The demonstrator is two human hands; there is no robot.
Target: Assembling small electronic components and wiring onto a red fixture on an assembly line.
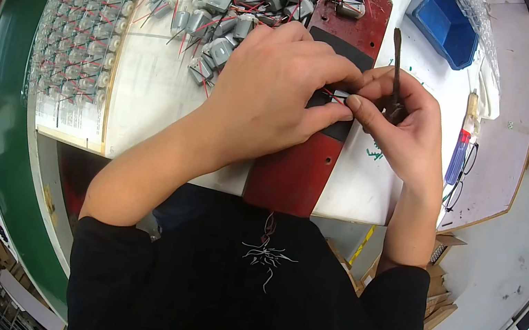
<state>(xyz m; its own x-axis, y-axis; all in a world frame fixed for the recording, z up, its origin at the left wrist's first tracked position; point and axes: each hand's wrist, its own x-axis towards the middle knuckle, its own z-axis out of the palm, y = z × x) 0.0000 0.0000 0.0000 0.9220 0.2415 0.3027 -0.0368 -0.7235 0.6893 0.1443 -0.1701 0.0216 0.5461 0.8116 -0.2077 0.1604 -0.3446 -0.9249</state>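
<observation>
Over a dark red board (286, 182) with a black pad, my left hand (285, 84) pinches a small silver motor (341, 97) between thumb and fingers. Red and black wires show at the motor; most of its body is hidden by the fingers. My right hand (402, 118) closes on the motor from the other side with thumb and forefinger. Tucked in that same palm is a dark tool (397, 65), its thin shaft upright like a screwdriver's; the curled fingers cover much of its handle.
Loose motors (218, 0) with wires are heaped beyond my left hand. Rows of clear-and-white parts with wires (89, 24) stand at far left. To the right are a blue bin (445, 27), a screwdriver with a blue-and-red handle (457, 159) and eyeglasses (459, 184).
</observation>
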